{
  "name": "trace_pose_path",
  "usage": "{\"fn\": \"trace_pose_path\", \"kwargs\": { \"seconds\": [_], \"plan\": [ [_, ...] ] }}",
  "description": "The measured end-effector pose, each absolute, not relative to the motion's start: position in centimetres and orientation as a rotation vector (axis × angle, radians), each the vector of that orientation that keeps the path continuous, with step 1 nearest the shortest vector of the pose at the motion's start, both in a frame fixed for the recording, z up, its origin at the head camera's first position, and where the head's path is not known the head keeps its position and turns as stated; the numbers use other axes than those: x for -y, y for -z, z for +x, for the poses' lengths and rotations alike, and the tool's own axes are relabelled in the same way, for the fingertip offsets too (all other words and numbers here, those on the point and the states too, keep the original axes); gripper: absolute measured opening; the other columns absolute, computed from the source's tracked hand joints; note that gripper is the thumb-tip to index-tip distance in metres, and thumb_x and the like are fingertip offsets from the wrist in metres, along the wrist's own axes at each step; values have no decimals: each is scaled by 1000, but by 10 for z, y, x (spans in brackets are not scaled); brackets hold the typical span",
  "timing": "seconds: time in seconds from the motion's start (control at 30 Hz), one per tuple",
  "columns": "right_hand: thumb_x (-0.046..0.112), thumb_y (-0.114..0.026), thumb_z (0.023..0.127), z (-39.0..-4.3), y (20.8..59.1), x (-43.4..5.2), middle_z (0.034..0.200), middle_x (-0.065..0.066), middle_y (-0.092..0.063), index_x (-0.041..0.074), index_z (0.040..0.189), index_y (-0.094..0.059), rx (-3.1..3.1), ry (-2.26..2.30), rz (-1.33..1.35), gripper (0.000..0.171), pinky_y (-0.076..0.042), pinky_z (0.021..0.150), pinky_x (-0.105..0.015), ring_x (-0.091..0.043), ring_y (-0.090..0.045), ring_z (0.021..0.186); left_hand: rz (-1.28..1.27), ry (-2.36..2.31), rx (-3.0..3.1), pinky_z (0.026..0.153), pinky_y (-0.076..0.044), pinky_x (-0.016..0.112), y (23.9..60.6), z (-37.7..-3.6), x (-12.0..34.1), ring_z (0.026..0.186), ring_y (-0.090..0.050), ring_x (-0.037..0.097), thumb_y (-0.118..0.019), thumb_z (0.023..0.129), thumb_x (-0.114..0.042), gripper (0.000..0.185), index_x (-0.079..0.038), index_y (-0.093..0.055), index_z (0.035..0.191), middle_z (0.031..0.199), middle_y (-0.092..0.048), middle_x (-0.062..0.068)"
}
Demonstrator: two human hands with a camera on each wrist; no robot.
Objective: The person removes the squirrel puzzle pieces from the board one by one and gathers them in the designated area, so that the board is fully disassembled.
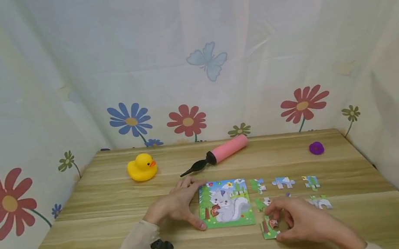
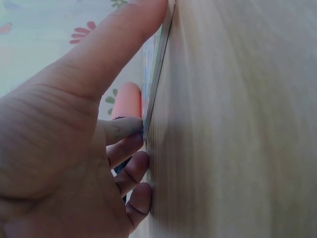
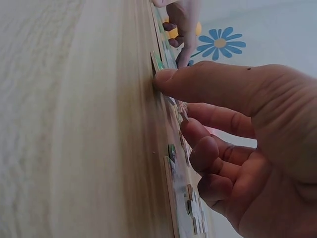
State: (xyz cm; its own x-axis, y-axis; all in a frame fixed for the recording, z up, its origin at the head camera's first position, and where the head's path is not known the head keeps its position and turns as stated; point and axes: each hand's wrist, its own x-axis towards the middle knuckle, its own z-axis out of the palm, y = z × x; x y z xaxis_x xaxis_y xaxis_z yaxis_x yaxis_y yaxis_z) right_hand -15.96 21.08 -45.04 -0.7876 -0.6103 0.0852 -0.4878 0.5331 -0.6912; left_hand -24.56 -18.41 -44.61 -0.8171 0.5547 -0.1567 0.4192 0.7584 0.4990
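Parts of the scene are obscured. The puzzle piece under the right hand is partly covered by the fingers, and its picture cannot be read in full. The black object at the left sleeve cannot be identified. In both wrist views the table is seen edge-on, and the puzzle appears only as a thin edge.

A wooden table fills the lower half of the head view. It is enclosed by pale curtains printed with flowers and butterflies. A yellow duck is seen left of centre, a pink pump at centre, and a purple object at right. Loose pieces lie in the lower right of the frame.

The puzzle board, printed with a grey squirrel, lies flat at lower centre. It is held at its left edge by the left hand: the thumb is set at the near corner and curled fingertips at the far corner. The green piece just right of the board's near corner is pinched between the thumb and curled fingers of the right hand and rests on the table.
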Motion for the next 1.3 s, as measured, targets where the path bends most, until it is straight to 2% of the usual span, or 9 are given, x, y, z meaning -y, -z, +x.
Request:
{"fn": "trace_pose_path", "kwargs": {
  "seconds": [0.4, 0.63, 0.93, 1.3],
  "plan": [
    [22, -101, 81, -159, 452, -209, 103, 8, -71, 9, 130, -76, -2640, 1038, -969, 56, -48, 59, -21, -1, -54, 70, 757, -659, -2664, 125, -39, 64, 448, -248, 184, 150, -35, 36, -106, 69, -55, 128, -22, -38, 173, 163, -37, 9],
    [22, -100, 82, -159, 452, -209, 101, 7, -70, 7, 130, -76, -2645, 1033, -986, 56, -48, 59, -21, -1, -54, 70, 795, -627, -2665, 129, -34, 67, 450, -248, 186, 158, -30, 38, -105, 71, -57, 129, -21, -36, 174, 172, -30, 12],
    [28, -102, 81, -158, 449, -210, 102, 5, -66, 12, 133, -74, -2695, 999, -963, 61, -49, 61, -23, -1, -54, 71, 840, -593, -2655, 131, -29, 68, 450, -251, 190, 163, -23, 40, -101, 73, -63, 131, -20, -31, 176, 178, -23, 13],
    [30, -101, 83, -158, 446, -211, 106, 4, -66, 12, 138, -72, -2683, 982, -936, 64, -50, 61, -23, -2, -55, 71, 852, -606, -2635, 130, -30, 68, 449, -251, 192, 161, -24, 39, -100, 73, -65, 133, -22, -30, 177, 178, -23, 13]
  ]
}}
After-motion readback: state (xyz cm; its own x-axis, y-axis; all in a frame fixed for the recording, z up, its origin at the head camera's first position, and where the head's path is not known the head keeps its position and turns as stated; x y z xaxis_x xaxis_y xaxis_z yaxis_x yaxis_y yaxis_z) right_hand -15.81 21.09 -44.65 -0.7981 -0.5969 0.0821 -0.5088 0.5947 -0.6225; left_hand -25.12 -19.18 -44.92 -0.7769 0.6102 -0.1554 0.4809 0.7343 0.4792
